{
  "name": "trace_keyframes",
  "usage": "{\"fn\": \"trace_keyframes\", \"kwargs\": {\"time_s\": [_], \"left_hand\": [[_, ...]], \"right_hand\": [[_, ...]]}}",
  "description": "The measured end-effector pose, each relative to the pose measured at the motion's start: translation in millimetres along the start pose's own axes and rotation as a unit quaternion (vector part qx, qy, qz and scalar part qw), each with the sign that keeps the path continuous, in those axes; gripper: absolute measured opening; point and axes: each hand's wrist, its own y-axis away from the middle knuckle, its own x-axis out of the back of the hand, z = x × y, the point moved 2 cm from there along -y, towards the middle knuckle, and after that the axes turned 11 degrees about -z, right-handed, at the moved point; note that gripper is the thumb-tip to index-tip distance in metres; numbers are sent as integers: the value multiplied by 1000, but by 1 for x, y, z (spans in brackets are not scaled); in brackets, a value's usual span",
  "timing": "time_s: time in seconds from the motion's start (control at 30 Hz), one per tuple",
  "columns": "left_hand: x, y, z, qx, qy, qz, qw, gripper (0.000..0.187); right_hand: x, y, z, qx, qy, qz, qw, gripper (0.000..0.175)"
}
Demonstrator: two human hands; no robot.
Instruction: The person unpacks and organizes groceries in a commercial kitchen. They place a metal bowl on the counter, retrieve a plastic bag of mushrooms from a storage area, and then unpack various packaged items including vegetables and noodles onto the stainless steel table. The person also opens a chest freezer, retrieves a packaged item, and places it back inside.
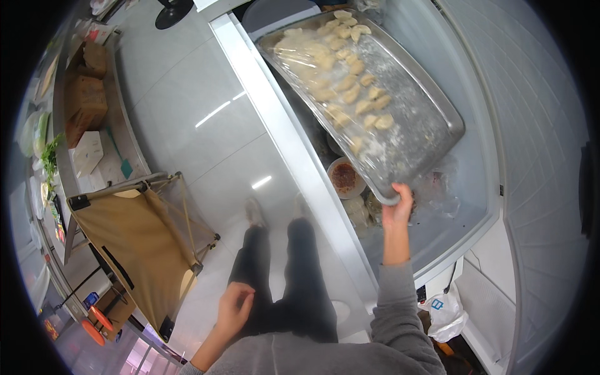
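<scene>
My right hand (398, 206) grips the near corner of a large metal tray (422, 93) inside an open chest freezer (300, 154). Floured dumplings (350, 82) lie in rows on the tray, mostly along its left and far parts, and clear plastic film (304, 56) covers some of them. Flour dusts the tray's bare metal. Below the tray's left edge sits a round bowl of reddish-brown food (346, 177). Bagged food (358, 213) lies beside the bowl. My left hand (236, 304) hangs in front of my lap with curled fingers and holds nothing visible.
A folding frame with tan cloth (140, 234) stands on the floor at left. Behind it, a metal shelf holds cardboard boxes (89, 101) and a teal fly swatter (125, 166). A white plastic bag (445, 314) is at the freezer's near right. The raised freezer lid (539, 164) fills the right side.
</scene>
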Motion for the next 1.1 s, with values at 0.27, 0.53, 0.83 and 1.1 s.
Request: {"fn": "trace_keyframes", "kwargs": {"time_s": [0.27,0.53,0.83,1.1], "left_hand": [[2,-2,-8,28,-1,4,1000,9],[9,-17,-14,67,5,0,998,6],[4,-37,-15,78,17,7,997,7],[2,-49,-19,95,25,2,995,7]], "right_hand": [[-80,-68,55,1,-25,-47,999,42],[-133,-120,93,1,-45,-156,987,60],[-160,-214,187,11,106,-269,957,65],[-134,-240,210,-100,168,-263,945,61]]}}
